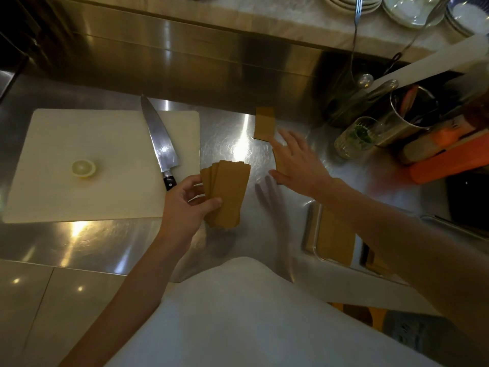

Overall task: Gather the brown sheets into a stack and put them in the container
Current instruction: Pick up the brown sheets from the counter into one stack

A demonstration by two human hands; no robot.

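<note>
My left hand (186,205) holds a fanned stack of brown sheets (229,192) just above the steel counter, right of the cutting board. With its fingers spread, my right hand (297,161) lies flat over another brown sheet (279,161) on the counter, covering most of it. One more brown sheet (264,125) lies loose just beyond my fingertips. A steel tray-like container (311,229) sits at the right under my forearm, and brown sheets (334,237) lie inside it.
A white cutting board (105,194) at the left carries a chef's knife (158,141) and half a lemon (83,168). Jars and a steel cup with utensils (408,116), a glass (356,137) and an orange box (449,160) crowd the right. Plates (412,9) sit on the back ledge.
</note>
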